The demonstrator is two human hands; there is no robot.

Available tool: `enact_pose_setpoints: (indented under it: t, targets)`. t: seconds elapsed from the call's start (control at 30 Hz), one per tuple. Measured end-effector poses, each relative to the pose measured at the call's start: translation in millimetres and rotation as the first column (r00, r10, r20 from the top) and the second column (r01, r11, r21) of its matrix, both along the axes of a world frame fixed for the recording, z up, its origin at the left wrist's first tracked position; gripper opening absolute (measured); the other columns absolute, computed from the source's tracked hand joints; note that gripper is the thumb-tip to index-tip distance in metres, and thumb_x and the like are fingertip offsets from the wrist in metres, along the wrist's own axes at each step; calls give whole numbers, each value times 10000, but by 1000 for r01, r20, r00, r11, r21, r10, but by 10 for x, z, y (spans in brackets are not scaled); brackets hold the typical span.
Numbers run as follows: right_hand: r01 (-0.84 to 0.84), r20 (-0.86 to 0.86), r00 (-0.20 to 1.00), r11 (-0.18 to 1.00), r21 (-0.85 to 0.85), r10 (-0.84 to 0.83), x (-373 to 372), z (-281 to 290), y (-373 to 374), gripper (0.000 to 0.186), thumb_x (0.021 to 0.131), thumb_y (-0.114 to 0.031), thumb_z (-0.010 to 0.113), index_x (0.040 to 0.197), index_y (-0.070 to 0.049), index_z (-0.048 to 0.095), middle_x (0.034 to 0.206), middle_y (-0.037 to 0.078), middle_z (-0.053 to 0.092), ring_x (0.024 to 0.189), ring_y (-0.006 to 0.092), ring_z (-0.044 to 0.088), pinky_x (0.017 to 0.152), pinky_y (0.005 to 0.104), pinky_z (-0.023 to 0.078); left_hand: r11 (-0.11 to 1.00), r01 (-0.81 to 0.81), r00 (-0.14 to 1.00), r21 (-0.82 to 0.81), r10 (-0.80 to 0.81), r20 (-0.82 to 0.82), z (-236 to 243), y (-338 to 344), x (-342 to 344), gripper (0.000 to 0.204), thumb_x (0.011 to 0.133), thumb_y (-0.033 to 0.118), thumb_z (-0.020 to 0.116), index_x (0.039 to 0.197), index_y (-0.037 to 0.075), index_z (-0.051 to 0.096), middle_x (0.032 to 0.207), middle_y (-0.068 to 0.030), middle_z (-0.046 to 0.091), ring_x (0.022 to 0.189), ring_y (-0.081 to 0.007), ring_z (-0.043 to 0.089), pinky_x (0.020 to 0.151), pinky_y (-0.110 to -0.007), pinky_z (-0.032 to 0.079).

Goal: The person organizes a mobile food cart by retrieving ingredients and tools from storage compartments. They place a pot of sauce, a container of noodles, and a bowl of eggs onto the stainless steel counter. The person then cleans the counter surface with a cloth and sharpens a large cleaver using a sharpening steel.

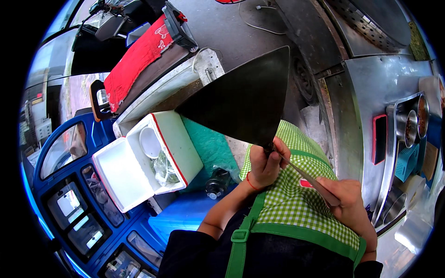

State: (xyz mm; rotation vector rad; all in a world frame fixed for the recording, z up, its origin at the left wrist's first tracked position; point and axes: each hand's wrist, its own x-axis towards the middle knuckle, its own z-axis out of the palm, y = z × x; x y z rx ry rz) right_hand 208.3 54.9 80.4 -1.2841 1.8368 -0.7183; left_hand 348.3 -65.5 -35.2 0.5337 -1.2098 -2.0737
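Note:
My left hand (265,163) is closed round the narrow neck of a large dark metal scraper (241,95). Its broad, triangular blade points up and away from me. My right hand (347,204) grips the wide end of a long, tapering greyish-brown piece (313,184). The thin end of this piece reaches to the fingers of my left hand. I cannot tell whether it is the scraper's handle or a separate tool. Both hands are in front of a green checked apron (289,204).
To the left, a white foam box (178,139) holds a bowl and a bagged green item, beside an open blue vehicle door (39,185). A dark bottle (218,183) lies near my left forearm. At right, a steel counter (366,88) carries a phone (379,139) and metal containers (407,127).

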Motion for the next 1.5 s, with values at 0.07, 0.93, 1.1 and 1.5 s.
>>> enact_pose_setpoints:
  t: [0.07, 0.93, 1.1, 1.5]
  targets:
    - [26, -7, 1000, 998, -60, -26, 41, -33, -2, 224, 677, -18, 591, 901, -11, 586, 650, 131, 579, 534, 275, 565, 480, 309, 412, 999, -33, 999, -28, 32, -19, -6, 7, -1, 339, 869, 368, 435, 860, 36, 370, 607, -78, 471, 494, -114, 425, 441, -222, 352]
    - [61, -47, 997, 995, -73, -65, 132, 50, -68, 202, 713, -39, 560, 912, -15, 588, 721, 130, 607, 573, 271, 590, 509, 301, 428, 987, -112, 994, -113, 113, -3, 6, -52, -38, 460, 854, 463, 393, 832, 4, 397, 573, -81, 435, 487, -142, 425, 433, -244, 360]
    - [29, 13, 1000, 1000, -2, -28, 105, 90, -67, 220, 720, -23, 549, 937, -19, 585, 732, 136, 608, 603, 281, 594, 542, 305, 440, 961, -172, 985, -216, 164, -53, -71, -58, -23, 348, 877, 346, 434, 839, 2, 395, 584, -70, 421, 497, -131, 405, 434, -240, 343]
    - [72, 128, 988, 994, 85, -82, 82, -2, -98, 275, 713, -7, 579, 987, -25, 563, 701, 141, 593, 549, 261, 579, 497, 295, 443, 966, -209, 977, -149, 212, 3, -91, -23, -106, 356, 867, 366, 445, 831, 15, 400, 528, -71, 430, 433, -121, 385, 378, -231, 314]
